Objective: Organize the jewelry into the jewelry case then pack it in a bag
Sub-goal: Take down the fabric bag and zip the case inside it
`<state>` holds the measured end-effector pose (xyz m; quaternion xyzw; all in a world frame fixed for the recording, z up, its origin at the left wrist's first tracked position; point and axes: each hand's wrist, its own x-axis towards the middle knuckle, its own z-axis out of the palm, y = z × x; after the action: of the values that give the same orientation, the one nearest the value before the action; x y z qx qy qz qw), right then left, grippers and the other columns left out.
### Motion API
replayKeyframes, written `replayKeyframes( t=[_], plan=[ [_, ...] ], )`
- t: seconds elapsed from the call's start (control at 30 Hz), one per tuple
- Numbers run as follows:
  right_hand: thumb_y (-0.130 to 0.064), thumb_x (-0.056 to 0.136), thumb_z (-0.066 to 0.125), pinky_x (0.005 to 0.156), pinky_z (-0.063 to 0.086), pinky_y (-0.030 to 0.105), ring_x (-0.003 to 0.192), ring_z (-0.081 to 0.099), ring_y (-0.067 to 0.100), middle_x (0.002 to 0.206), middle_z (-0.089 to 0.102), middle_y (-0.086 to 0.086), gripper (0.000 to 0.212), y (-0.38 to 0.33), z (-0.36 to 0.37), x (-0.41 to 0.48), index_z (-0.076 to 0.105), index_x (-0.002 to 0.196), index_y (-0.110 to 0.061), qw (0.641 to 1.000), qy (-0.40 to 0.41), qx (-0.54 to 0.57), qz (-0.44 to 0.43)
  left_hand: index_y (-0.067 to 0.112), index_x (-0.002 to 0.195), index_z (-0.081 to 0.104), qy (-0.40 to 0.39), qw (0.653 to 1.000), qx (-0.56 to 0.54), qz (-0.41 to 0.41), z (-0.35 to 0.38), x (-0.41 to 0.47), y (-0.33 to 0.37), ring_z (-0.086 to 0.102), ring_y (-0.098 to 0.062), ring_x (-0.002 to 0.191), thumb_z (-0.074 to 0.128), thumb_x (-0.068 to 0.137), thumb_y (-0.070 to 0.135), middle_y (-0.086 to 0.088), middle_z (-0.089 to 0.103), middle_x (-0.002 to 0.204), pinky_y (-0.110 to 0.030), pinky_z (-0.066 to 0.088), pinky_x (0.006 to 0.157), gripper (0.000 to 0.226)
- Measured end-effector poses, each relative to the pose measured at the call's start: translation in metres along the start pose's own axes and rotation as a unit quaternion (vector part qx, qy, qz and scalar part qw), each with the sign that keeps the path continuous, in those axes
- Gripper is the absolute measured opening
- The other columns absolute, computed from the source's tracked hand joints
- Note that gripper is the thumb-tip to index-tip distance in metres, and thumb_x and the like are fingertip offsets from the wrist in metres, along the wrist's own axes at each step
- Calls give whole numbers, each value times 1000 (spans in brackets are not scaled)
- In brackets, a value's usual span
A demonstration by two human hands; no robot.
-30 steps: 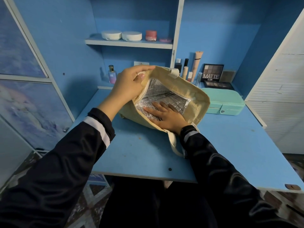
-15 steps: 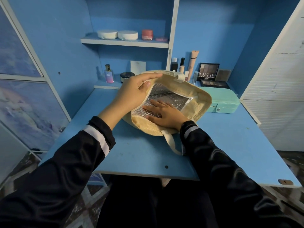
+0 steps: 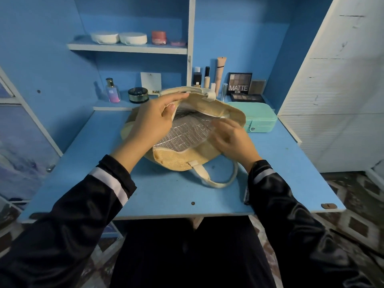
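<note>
A tan woven bag (image 3: 176, 161) with a silver foil lining lies on its side in the middle of the blue desk (image 3: 170, 196), its mouth facing me. My left hand (image 3: 153, 121) grips the upper rim of the bag and holds the mouth open. My right hand (image 3: 232, 140) is blurred, out of the bag at its right edge, fingers loosely spread and holding nothing. The mint-green jewelry case (image 3: 259, 117) sits closed on the desk just behind and to the right of the bag.
Cosmetics stand along the back ledge: a perfume bottle (image 3: 112, 91), a dark jar (image 3: 138, 95), tubes (image 3: 220, 73) and a MATTE palette (image 3: 239, 84). White compacts (image 3: 118, 37) sit on the upper shelf. A white cabinet (image 3: 336, 90) flanks the right side.
My right hand has come out of the bag's lining and moved to its right edge. The bag's mouth has sunk lower and flatter. My left hand still holds the rim.
</note>
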<state>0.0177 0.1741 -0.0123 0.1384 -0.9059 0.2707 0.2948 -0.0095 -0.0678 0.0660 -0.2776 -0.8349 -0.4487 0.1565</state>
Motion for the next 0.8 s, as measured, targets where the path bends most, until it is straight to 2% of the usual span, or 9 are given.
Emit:
replayKeyframes(
  t=[0.07,0.13,0.23,0.33,0.4,0.47,0.6,0.73,0.8],
  plan=[
    [-24,93,62,82,51,33,93,62,17,114,64,5,24,10,-12,-7,69,110,-9,997,77,3,7,41,128,61,-2,1000,-6,0,2,0,-1,48,-16,87,49,100,10,13,68,116,-30,40,76,44],
    [-22,93,63,84,49,28,90,60,18,111,62,7,21,26,-23,-12,70,108,-8,990,137,-6,26,42,129,60,-11,1000,-5,-1,3,-1,-1,48,-16,88,49,100,11,11,68,119,-30,39,75,44],
    [-26,92,64,95,38,17,107,56,26,114,58,14,29,54,-32,-18,67,115,-10,977,191,-47,80,41,131,59,-32,999,-1,-5,0,-1,2,53,-15,95,48,101,11,19,57,136,-14,40,79,44],
    [-32,89,68,105,31,19,126,46,24,133,49,15,39,77,-40,-21,62,125,-17,969,182,-19,163,38,132,59,-44,999,-3,-13,-3,-1,6,52,0,121,47,102,11,18,55,139,1,34,93,42],
    [-36,87,70,111,27,26,137,36,24,145,38,14,52,87,-44,-20,55,134,-23,965,147,10,217,42,131,59,-51,999,-10,-13,-4,0,5,55,-3,112,47,102,12,23,56,136,-4,38,90,43],
    [-39,85,72,113,21,25,142,27,23,152,28,13,62,93,-48,-17,48,141,-28,960,116,28,254,48,128,59,-55,998,-11,-15,-5,0,4,55,-11,102,47,102,15,30,57,130,-15,40,85,44],
    [-41,84,72,109,16,22,144,23,23,154,26,13,63,105,-48,-12,47,140,-28,954,86,40,285,49,127,58,-58,998,-30,-25,-8,0,7,46,4,130,47,102,13,28,55,134,-19,33,107,45],
    [-36,82,76,107,21,19,138,31,25,148,31,11,53,112,-45,-13,59,130,-21,951,95,29,293,44,127,57,-65,996,-49,-32,-10,0,13,43,10,129,47,102,9,28,54,131,-2,29,104,44],
    [-34,80,78,105,24,18,133,36,25,143,33,12,51,110,-44,-16,61,126,-20,951,106,27,289,41,128,58,-63,996,-53,-34,-10,1,15,44,11,128,47,102,8,29,55,129,-1,29,103,43]
  ],
)
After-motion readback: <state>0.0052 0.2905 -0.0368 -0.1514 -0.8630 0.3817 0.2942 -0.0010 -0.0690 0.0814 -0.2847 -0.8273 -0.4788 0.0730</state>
